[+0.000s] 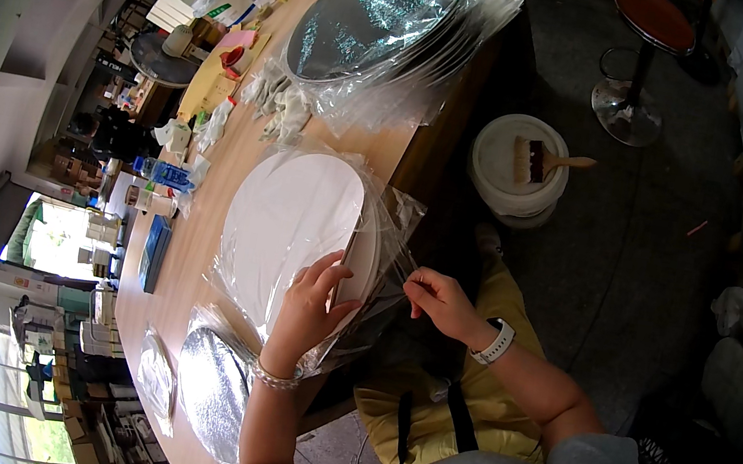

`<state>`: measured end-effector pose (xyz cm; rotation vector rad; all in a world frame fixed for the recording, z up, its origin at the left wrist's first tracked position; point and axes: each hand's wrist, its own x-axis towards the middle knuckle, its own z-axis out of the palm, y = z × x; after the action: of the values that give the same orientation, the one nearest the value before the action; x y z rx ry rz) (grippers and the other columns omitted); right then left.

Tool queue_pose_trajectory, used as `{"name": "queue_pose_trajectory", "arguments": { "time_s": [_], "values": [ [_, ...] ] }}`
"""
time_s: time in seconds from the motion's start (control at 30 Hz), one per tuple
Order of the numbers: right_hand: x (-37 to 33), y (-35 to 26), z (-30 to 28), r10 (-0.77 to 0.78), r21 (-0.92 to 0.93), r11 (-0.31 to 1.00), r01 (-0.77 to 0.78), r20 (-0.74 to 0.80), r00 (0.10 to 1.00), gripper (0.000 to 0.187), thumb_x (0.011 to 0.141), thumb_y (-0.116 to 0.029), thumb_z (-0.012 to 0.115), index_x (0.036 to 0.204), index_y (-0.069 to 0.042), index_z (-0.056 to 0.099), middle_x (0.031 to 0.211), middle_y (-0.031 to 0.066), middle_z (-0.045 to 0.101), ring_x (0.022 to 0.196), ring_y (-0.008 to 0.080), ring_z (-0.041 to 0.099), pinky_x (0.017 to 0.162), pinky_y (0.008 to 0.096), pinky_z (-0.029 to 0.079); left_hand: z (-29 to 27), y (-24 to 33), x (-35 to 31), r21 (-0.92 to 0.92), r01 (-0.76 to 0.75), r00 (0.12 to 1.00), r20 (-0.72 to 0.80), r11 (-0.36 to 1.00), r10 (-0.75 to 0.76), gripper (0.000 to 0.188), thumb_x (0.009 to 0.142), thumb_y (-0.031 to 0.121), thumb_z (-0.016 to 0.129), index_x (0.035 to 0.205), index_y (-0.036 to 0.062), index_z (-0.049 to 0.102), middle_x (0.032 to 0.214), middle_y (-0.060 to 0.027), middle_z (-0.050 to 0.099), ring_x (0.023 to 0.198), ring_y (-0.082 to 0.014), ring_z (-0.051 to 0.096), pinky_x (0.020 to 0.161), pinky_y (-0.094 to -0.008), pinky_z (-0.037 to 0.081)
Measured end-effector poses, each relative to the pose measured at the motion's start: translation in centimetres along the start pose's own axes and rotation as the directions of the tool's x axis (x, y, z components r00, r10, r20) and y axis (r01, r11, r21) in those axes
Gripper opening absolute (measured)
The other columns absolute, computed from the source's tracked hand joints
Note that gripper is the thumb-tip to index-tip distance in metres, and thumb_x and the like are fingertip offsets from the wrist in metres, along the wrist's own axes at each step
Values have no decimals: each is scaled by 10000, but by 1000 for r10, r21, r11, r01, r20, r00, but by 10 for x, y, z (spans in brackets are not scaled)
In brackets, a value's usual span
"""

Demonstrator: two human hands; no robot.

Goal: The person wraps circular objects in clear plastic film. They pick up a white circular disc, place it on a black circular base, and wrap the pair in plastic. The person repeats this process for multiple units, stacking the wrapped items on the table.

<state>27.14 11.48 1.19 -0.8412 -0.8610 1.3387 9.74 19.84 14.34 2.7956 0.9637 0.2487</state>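
Observation:
A large white round board (292, 210) lies at the table's near edge in a clear plastic bag (401, 227), with another pale round edge showing beneath its right side. My left hand (313, 308) is at the board's right edge, its fingers over the top and its thumb across the rim. To the right, past the table edge, my right hand (440, 303) pinches the bag's edge between bent fingers and thumb. Silver foil-like round pieces (216, 387) in plastic lie close to my left forearm.
Farther up the table sit a stack of bagged dark round boards (376, 19), crumpled gloves (286, 112), a blue-capped bottle (165, 173) and a blue box (155, 253). On the floor stand a lidded white bucket (495, 188) bearing a brush (538, 161), and a stool (652, 24).

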Motion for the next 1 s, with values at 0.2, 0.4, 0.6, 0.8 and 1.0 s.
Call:
{"name": "queue_pose_trajectory", "arguments": {
  "time_s": [0.2,0.4,0.6,0.8,1.0],
  "values": [
    [0,0,0,1,17,1000,-1,8,1000,187,943,-193,520,859,-27,540,631,-12,517,582,58,502,558,212,423,-1,-4,0,-95,59,998,40,994,-55,438,683,69,762,1069,90,557,1231,-151,542,1044,-318,571,686,-319,581],
    [0,-2,1,1,38,999,-2,11,1000,189,945,-192,519,855,-27,539,629,-16,512,579,54,495,556,212,423,-4,5,-1,-72,28,1000,9,997,-27,462,731,-39,571,1171,97,547,1186,-156,572,941,-349,593,774,-399,521],
    [1,1,1,-7,38,999,6,16,1000,187,944,-188,518,854,-26,539,631,-14,513,577,55,499,556,212,424,3,3,-7,78,-9,998,-65,997,14,445,706,-46,554,1134,77,562,1149,-152,583,929,-330,595,783,-414,509],
    [1,0,2,-20,38,999,20,7,1000,182,942,-181,518,859,-20,540,635,-9,515,578,61,503,554,216,428,-3,16,2,141,-36,999,0,989,36,273,714,80,697,964,72,587,1225,-103,539,929,-290,588,747,-389,519],
    [2,2,2,-24,40,999,24,6,1000,183,940,-182,523,863,-17,540,634,-4,515,578,62,506,555,218,432,1,9,1,90,26,1000,-14,996,-24,375,601,187,815,868,75,575,1214,-72,547,927,-295,591,746,-390,516]
  ]
}}
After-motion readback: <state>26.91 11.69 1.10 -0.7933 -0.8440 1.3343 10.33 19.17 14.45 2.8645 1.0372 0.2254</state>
